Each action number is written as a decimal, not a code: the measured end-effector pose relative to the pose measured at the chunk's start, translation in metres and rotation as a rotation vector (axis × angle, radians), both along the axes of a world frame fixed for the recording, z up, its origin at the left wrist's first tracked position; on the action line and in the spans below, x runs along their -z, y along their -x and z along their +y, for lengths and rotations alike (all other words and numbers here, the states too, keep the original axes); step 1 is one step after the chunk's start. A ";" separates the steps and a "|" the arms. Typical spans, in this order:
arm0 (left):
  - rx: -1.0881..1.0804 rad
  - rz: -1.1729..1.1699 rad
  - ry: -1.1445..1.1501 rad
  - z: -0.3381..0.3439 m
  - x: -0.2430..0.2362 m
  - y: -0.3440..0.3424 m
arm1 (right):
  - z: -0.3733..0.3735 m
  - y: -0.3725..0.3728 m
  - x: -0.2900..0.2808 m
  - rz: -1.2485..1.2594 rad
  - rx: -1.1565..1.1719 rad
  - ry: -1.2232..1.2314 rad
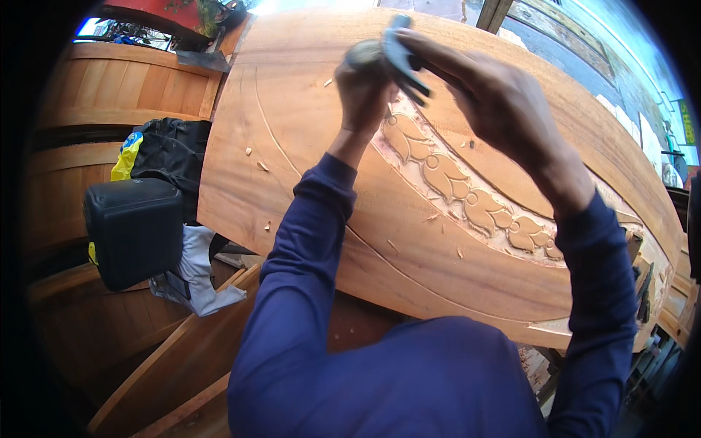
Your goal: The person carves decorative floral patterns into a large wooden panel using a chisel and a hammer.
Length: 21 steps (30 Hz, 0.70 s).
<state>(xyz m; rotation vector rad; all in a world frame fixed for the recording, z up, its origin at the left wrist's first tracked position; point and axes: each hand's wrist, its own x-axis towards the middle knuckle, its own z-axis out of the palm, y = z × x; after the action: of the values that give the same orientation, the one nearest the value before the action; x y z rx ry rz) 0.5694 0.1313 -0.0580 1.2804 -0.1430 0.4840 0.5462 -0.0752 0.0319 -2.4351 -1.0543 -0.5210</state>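
A wooden panel [285,95] with a carved band of leafy shapes [453,182] lies before me, with loose shavings on it. My left hand [361,95] is closed around a round-topped tool handle [364,55] at the band's upper end; the tool's lower part is hidden. My right hand [496,95] is closed on a dark hammer-like metal tool [400,62], blurred by motion, which overlaps the top of that handle in the view; I cannot tell whether they touch.
At left a black plastic case [133,230] sits by dark cloth, a yellow bag [125,157] and grey fabric, over stacked wooden panels [109,84]. More boards lean below. A red object [150,14] is at upper left. Dark tools [644,292] lie at the right edge.
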 end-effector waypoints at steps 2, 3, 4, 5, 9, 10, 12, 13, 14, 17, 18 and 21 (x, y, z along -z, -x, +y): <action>-0.093 0.114 0.251 0.041 0.002 0.007 | -0.019 0.030 0.014 0.135 0.039 -0.212; -0.208 0.123 0.289 0.069 0.002 0.009 | -0.032 0.049 0.019 0.214 0.084 -0.307; -0.330 0.131 0.321 0.092 0.002 0.011 | -0.042 0.070 0.031 0.334 0.156 -0.393; -0.276 0.041 0.345 0.086 -0.006 0.014 | -0.057 0.089 0.039 0.381 0.223 -0.411; -0.154 -0.071 0.184 0.041 -0.032 0.022 | -0.104 0.150 0.085 0.695 0.436 -0.657; -0.132 -0.087 0.105 0.037 -0.030 0.023 | -0.111 0.162 0.097 0.787 0.499 -0.719; -0.163 -0.090 0.289 0.031 -0.031 0.019 | -0.107 0.168 0.103 0.840 0.534 -0.838; -0.176 -0.053 0.371 0.035 -0.024 0.013 | -0.104 0.168 0.105 0.830 0.555 -0.879; -0.189 -0.016 0.453 0.036 -0.024 0.010 | -0.100 0.166 0.106 0.816 0.574 -0.922; -0.256 0.045 0.424 0.034 -0.021 0.005 | -0.100 0.165 0.112 0.829 0.609 -1.007; -0.269 0.030 0.431 0.033 -0.018 0.003 | -0.102 0.165 0.114 0.839 0.613 -1.013; -0.282 0.015 0.410 0.031 -0.008 0.002 | -0.109 0.165 0.117 0.868 0.617 -1.010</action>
<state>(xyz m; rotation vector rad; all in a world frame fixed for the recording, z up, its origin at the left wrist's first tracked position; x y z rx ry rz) 0.5671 0.1620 -0.0498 0.9033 0.1468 0.7053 0.3811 -0.1837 -0.0853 -1.6596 0.3108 -0.0627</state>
